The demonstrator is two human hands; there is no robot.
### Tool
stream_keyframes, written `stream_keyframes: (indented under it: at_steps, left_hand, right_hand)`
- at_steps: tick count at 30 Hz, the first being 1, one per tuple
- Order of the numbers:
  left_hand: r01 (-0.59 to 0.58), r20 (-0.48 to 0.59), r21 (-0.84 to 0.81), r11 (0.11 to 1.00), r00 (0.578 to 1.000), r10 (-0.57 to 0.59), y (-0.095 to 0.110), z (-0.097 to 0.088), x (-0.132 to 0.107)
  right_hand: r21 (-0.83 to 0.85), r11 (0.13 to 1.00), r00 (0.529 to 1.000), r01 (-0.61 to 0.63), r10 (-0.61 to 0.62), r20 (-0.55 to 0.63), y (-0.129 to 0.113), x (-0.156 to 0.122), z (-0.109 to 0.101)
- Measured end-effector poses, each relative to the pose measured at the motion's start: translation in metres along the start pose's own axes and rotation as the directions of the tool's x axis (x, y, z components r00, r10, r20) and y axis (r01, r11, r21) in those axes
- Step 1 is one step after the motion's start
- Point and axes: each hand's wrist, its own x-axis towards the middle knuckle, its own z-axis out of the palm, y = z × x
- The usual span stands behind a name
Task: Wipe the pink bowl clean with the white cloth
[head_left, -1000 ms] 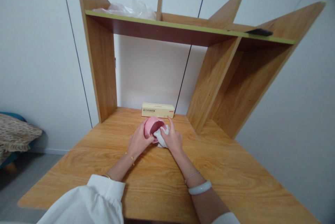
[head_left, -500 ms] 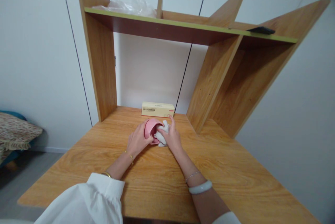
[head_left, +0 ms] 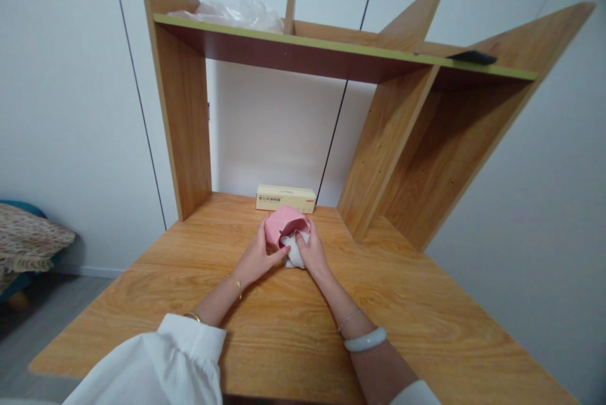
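You've got a box [head_left: 285,198] at the back of the desk [head_left: 440,329], a plastic bag [head_left: 231,12] up on the shelf [head_left: 303,44], and a dark object [head_left: 473,57] far right.

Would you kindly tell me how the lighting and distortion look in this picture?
Head view: soft, even light with no glare; the wide lens splays the shelf uprights outward; the pink cup and white cloth look small and slightly soft.

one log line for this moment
left hand: pink cup, tilted | right hand: white cloth against cup | behind: long beige box
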Motion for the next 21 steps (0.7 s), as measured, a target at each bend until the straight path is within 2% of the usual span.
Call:
stream_keyframes:
  at_steps: [3,7,10,12,16,19,21]
  left_hand:
    - [0.014,-0.02,0.017,1.0,1.0,-0.014,0.004,-0.001,0.0]
    - [0.037,-0.018,0.138,0.99,0.999,-0.034,0.009,-0.006,0.0]
    - [0.024,0.008,0.224,0.974,1.0,-0.027,0.011,-0.008,-0.002]
    - [-0.008,0.023,0.27,0.963,1.0,0.002,0.012,-0.008,-0.003]
    - [-0.03,0.018,0.287,0.958,0.999,0.026,0.007,-0.005,-0.003]
    - [-0.015,-0.037,0.183,0.983,0.999,0.023,0.003,-0.002,-0.001]
    - [-0.028,-0.02,0.105,0.994,0.999,0.03,0.002,-0.001,-0.001]
  right_hand:
    - [-0.071,0.997,0.999,-0.042,0.041,-0.021,-0.006,-0.001,-0.004]
    - [-0.28,0.957,0.997,-0.081,0.072,-0.042,-0.014,0.0,-0.013]
    - [-0.428,0.903,0.998,-0.044,0.056,0.016,-0.015,0.001,-0.017]
    - [-0.469,0.883,0.996,-0.025,0.061,0.063,-0.013,0.001,-0.016]
    - [-0.377,0.925,0.993,-0.048,0.084,0.081,-0.007,0.001,-0.011]
    - [-0.238,0.969,0.996,-0.069,0.08,0.034,-0.003,0.001,-0.009]
    - [-0.152,0.986,0.998,-0.063,0.063,-0.002,-0.002,0.001,-0.007]
